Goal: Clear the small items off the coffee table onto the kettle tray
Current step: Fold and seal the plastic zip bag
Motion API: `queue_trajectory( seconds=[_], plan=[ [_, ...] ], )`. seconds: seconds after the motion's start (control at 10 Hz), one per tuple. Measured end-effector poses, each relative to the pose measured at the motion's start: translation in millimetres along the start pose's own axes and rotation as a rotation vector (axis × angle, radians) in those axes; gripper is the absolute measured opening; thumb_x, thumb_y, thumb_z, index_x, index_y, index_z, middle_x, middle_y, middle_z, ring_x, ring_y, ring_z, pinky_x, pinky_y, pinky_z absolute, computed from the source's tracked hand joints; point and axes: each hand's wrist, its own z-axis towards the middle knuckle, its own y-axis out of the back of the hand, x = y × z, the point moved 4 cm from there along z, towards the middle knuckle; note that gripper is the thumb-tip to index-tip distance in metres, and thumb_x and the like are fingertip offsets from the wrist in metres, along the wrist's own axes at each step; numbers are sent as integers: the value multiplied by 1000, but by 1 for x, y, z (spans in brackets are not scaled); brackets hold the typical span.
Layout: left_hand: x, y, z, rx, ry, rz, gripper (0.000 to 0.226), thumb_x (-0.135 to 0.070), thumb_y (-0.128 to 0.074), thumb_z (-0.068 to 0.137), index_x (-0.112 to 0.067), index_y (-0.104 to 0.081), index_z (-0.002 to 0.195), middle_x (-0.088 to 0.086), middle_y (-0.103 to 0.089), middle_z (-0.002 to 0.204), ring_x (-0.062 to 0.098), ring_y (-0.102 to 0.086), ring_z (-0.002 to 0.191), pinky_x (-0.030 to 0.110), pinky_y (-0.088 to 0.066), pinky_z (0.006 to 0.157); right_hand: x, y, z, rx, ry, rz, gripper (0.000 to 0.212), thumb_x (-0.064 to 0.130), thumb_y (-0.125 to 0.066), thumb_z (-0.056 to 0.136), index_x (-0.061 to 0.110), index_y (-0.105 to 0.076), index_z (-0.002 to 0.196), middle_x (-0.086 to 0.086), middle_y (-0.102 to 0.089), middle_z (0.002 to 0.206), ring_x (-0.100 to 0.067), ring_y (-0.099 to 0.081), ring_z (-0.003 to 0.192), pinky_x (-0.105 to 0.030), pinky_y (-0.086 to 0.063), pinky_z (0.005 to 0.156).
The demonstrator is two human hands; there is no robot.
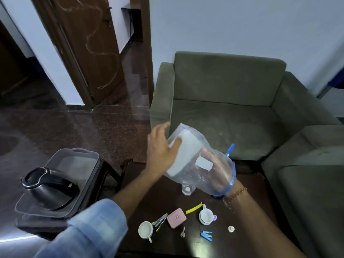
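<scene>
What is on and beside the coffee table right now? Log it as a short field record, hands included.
left hand: pressed on the outside of the clear zip bag
right hand: inside the bag, up to the wrist
bag contents: white container
coffee table: two small white cups, pink case, yellow strip, key, blue clip, small white cap
kettle tray: left of table, holds black kettle
behind table: green sofa

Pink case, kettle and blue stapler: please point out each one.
pink case (176, 218), head view, centre of its lid
kettle (47, 190), head view, dark body
blue stapler (206, 235), head view, its middle
</scene>
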Motion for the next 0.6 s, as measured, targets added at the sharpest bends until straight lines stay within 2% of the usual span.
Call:
queue_trajectory(
  seconds=[0.1, 0.2, 0.3, 0.4, 0.5, 0.6],
  plan=[
    [32, 11, 33, 247, 198, -243, 53, -49, -60, 91, -25, -50, 137, -3, -55, 137, 10, -57, 116, 36, -51, 97, 1, -2, 1, -25, 14, 31, 9, 22, -57, 94, 18, -61, 101, 11, -77, 76, -17, -69, 87, -36, -57, 73],
    [26, 1, 23, 305, 119, -313, 28, -41, -60, 95, -25, -65, 117, -9, -70, 111, 8, -67, 100, 38, -57, 87, 4, -12, -4, -78, 182, 58, 15, 6, -58, 91, -2, -66, 101, -1, -76, 81, -17, -70, 88, -31, -57, 72],
    [25, -2, 23, 278, 133, -376, 21, -34, -61, 95, -21, -67, 111, -8, -72, 104, 13, -68, 97, 46, -58, 86, 4, -7, -7, -84, 251, -5, 9, 9, -65, 86, 5, -72, 88, -4, -76, 84, -22, -71, 89, -36, -58, 72],
    [17, -5, 20, 292, 117, -409, 20, -31, -62, 96, -20, -68, 111, -5, -72, 104, 16, -69, 97, 49, -57, 87, 9, -2, -3, -75, 158, -40, 10, 11, -61, 91, 18, -67, 92, 6, -77, 78, -18, -75, 81, -32, -60, 67],
    [11, -9, 20, 323, 116, -431, 23, -33, -58, 97, -22, -67, 115, -6, -73, 106, 14, -69, 98, 49, -57, 88, 18, 1, 0, -2, 143, -115, 27, 9, -58, 92, 24, -77, 80, 11, -77, 77, -10, -74, 77, -27, -59, 64],
    [9, -16, 19, 381, 93, -411, 27, -36, -54, 99, -26, -65, 121, -8, -72, 111, 13, -68, 104, 49, -56, 90, 26, 3, -2, 14, 151, -188, 32, 9, -60, 90, 27, -78, 71, 9, -76, 77, -13, -73, 79, -34, -60, 74]
  ],
)
